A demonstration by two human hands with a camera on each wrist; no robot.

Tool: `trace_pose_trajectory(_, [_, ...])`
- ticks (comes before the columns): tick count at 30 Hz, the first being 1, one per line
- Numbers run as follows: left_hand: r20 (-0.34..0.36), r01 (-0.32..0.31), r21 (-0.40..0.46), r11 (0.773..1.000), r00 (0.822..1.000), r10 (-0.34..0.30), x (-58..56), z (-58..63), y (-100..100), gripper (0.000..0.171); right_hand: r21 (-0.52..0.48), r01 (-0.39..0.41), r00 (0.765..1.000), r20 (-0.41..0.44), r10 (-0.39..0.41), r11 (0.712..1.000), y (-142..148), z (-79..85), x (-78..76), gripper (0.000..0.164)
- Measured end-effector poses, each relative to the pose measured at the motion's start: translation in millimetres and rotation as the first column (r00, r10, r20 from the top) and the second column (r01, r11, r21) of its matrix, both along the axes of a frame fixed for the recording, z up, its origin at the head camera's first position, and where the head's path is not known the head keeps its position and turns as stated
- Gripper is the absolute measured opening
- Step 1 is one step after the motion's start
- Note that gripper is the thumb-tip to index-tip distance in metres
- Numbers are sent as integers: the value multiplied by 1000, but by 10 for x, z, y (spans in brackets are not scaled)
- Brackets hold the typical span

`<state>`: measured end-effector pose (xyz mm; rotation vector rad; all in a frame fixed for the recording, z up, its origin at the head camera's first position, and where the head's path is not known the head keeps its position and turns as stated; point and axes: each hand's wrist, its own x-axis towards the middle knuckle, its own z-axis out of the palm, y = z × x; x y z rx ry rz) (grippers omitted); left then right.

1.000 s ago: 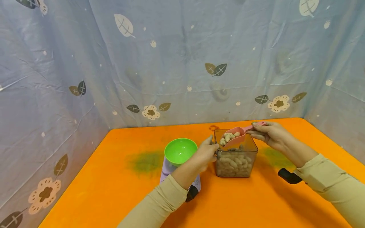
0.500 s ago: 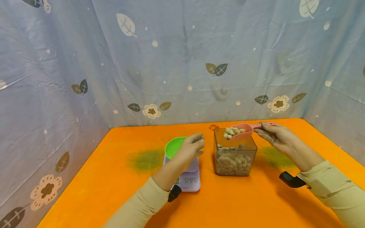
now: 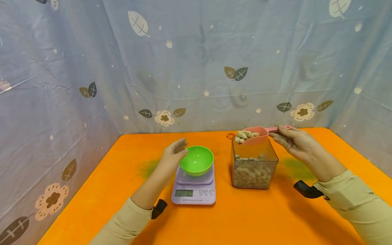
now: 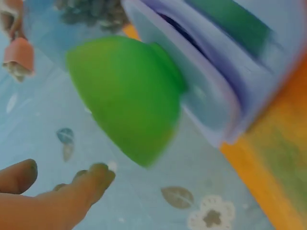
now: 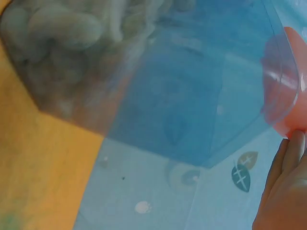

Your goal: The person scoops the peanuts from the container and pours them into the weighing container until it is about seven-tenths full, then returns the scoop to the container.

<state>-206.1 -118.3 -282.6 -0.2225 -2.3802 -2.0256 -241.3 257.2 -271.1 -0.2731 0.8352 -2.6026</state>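
Note:
My right hand [image 3: 298, 144] grips the handle of a pink scoop [image 3: 258, 135] loaded with peanuts [image 3: 245, 136], held over the mouth of a clear square bin [image 3: 254, 173]. More unshelled peanuts fill the lower part of the bin. A green bowl [image 3: 197, 161] sits on a lilac kitchen scale [image 3: 194, 197] whose display reads 0.0. Beside the bowl's left rim is my left hand [image 3: 168, 160], fingers extended and holding nothing. In the left wrist view, the fingers [image 4: 91, 184] lie apart from the bowl [image 4: 124, 91].
An orange tabletop [image 3: 116, 190] bears all of this, with greenish stains on it. Patterned blue curtains [image 3: 190, 68] stand behind and at both sides. A black wrist camera [image 3: 307, 189] hangs under the right sleeve, another [image 3: 159, 208] at the left.
My left hand has let go of the bin and moved left past the bowl, uncovering the scale's display. The loaded scoop has risen from inside the bin to above its rim.

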Motion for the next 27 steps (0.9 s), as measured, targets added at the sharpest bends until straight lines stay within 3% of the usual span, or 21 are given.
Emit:
trace_pose_trajectory(5, [-27,-74,-120,990,997,72,-46,-100,-151,52,42,21,1000,6,-22,999,-148,34,-29,26])
trace_pose_trajectory(10, [55,-99,-222,970,992,114,-105,-213,-220,57,119,45,999,0,-46,992,-310,55,-62,25])
trace_pose_trajectory(15, [168,-10,-160,987,985,38,-120,-306,-233,57,160,59,998,-13,-58,985,-463,70,-70,22])
trace_pose_trajectory(21, [198,51,-42,998,979,-42,-122,-334,-236,49,241,78,997,-31,-73,967,-668,118,-66,17])
trace_pose_trajectory(24, [206,55,-22,998,977,-49,-120,-335,-241,48,332,100,995,-63,-83,938,-781,143,-61,11])
trace_pose_trajectory(27, [211,54,-4,999,976,-52,-119,-334,-245,48,447,133,989,-122,-87,885,-908,160,-60,12])
